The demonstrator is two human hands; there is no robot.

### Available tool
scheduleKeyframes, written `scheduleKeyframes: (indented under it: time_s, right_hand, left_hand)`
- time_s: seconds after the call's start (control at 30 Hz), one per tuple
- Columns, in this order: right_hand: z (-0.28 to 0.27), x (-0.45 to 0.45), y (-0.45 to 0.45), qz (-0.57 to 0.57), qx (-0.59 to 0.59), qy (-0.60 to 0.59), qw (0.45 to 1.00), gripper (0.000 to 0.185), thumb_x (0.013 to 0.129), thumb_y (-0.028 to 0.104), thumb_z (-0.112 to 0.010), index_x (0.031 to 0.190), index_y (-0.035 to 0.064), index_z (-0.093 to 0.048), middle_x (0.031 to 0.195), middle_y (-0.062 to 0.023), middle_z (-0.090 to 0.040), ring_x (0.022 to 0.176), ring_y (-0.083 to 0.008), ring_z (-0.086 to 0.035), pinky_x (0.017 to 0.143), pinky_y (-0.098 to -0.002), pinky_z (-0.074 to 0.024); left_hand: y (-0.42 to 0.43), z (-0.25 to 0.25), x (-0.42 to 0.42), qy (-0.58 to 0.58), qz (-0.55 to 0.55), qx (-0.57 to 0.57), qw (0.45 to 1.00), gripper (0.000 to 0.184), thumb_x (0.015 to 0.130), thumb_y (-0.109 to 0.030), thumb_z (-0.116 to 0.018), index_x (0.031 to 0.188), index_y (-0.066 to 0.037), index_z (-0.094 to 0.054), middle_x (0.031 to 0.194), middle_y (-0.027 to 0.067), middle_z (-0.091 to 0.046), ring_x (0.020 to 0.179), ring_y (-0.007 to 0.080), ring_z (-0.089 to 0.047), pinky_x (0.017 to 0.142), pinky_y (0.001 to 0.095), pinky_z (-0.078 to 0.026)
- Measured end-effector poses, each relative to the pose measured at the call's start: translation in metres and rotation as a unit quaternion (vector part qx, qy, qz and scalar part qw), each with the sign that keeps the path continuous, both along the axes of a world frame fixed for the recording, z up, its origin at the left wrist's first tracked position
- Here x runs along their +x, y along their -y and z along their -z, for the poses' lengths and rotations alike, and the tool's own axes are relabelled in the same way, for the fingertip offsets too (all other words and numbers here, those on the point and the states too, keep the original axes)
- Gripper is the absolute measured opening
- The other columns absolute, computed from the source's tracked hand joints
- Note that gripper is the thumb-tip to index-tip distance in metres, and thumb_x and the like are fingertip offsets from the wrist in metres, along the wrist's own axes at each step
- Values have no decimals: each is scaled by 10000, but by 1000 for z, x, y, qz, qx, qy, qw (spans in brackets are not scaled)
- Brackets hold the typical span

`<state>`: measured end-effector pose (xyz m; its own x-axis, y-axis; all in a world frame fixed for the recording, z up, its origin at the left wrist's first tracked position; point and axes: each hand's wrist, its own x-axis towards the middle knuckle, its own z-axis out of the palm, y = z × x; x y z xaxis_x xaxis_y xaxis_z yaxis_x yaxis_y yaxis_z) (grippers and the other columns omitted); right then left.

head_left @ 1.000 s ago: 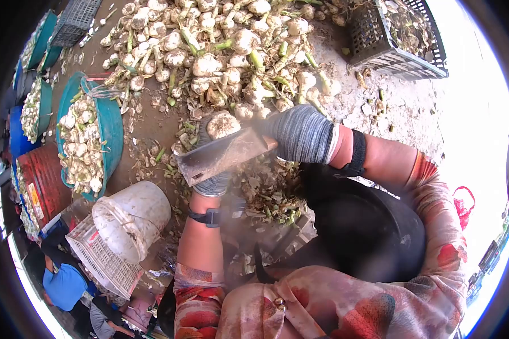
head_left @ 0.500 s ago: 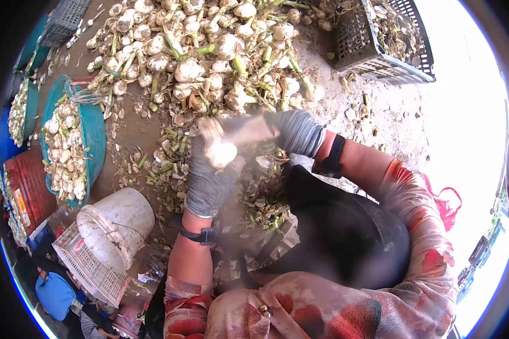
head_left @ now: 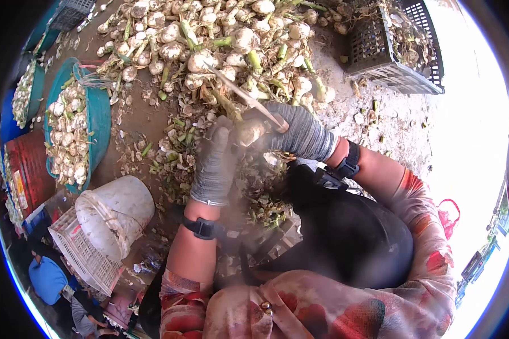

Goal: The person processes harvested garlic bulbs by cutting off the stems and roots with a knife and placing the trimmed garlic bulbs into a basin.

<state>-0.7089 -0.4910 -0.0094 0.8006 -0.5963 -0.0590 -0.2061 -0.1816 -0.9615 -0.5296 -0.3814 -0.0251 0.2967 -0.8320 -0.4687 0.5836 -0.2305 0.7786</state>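
My right hand (head_left: 302, 131), in a grey knit glove, is closed around the handle of a knife (head_left: 240, 93). Its blade points up and to the left, over the garlic pile. A garlic bulb (head_left: 251, 133) with its stalk still on is between my two hands, slightly blurred. My gloved left hand (head_left: 214, 164) is at the bulb's left side with its fingers against it; part of that grip is hidden. The bulb's stalk leans up and left, passing near the blade. Just beyond lies a large heap of garlic (head_left: 203, 59) with stalks.
Cut stalks and skins (head_left: 263, 212) litter the ground below my hands. To the left are a teal basket (head_left: 99, 133) of trimmed bulbs, a white bucket (head_left: 133, 206) and a red tub (head_left: 28, 169). A black crate (head_left: 401, 70) of scraps stands at upper right.
The garlic bulb has moved right and up, its pale end no longer facing me. The knife blade has swung from a blurred sideways position to pointing up-left. My right hand has shifted slightly right.
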Motion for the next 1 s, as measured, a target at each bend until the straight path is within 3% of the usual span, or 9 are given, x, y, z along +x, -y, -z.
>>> scheduleKeyframes:
  time_s: [0.1,0.13,0.2,0.37,0.5,0.7,0.8,0.93,1.0]
  right_hand:
    - [3,1,-4,-60,-82,-35,994,543,793,469,-692,1168,94,-581,1044,-124,-634,982,-315,-611,845,-384,-488]
    - [1,-3,-1,-60,-84,-35,994,543,793,469,-692,1168,94,-581,1044,-124,-634,982,-315,-611,845,-384,-488]
    - [-17,-12,7,-89,-115,-129,981,593,766,543,-674,1157,108,-583,1048,-138,-631,982,-333,-608,811,-398,-495]
    - [-17,-11,25,-130,-97,-324,932,316,842,373,-605,891,60,-610,779,-168,-645,756,-377,-621,691,-429,-499]
    - [47,-70,34,88,-56,-297,949,252,870,268,-649,965,35,-635,704,-126,-619,642,-180,-544,659,-331,-480]
    - [62,-74,31,182,-62,-233,953,251,874,254,-649,932,13,-607,688,-98,-564,648,-159,-516,637,-311,-465]
    - [58,-63,20,149,-113,-238,953,318,864,337,-658,837,35,-564,703,-139,-583,643,-249,-564,621,-384,-457]
    - [38,-53,5,87,-82,-274,954,381,858,427,-617,987,69,-607,794,-198,-629,769,-388,-621,696,-438,-487]
    - [27,-50,2,40,-103,-323,940,385,857,436,-611,994,76,-605,786,-195,-634,783,-387,-625,692,-450,-487]
  left_hand:
    - [7,13,7,688,330,-68,643,345,857,-173,-644,1166,-51,-549,1149,102,-599,1054,186,-579,908,350,-469]
    - [5,22,8,688,329,-69,643,345,857,-173,-644,1166,-51,-549,1149,102,-599,1054,186,-579,908,350,-469]
    - [1,36,7,459,206,-38,863,301,869,-224,-633,1122,-61,-617,1103,103,-642,1000,221,-612,897,349,-467]
    - [-4,-12,21,446,150,40,881,278,930,-109,-539,1182,6,-553,1097,98,-610,991,189,-559,885,310,-442]
    - [-16,-72,148,422,-115,46,898,435,943,-290,-554,1304,-63,-472,969,104,-633,848,195,-629,712,297,-537]
    - [-25,-66,218,102,-392,4,914,557,895,-261,-629,1349,-47,-388,1354,224,-411,1232,344,-465,979,517,-462]
    - [14,15,105,361,57,101,925,473,893,-210,-646,1292,-26,-470,1151,132,-598,1044,245,-593,871,316,-487]
    - [52,89,20,591,311,202,716,712,734,-357,-755,1286,-20,-455,1097,207,-623,996,301,-612,897,418,-468]
    - [58,94,18,570,324,204,727,671,756,-323,-741,1284,-32,-447,1077,194,-630,984,288,-616,893,416,-476]
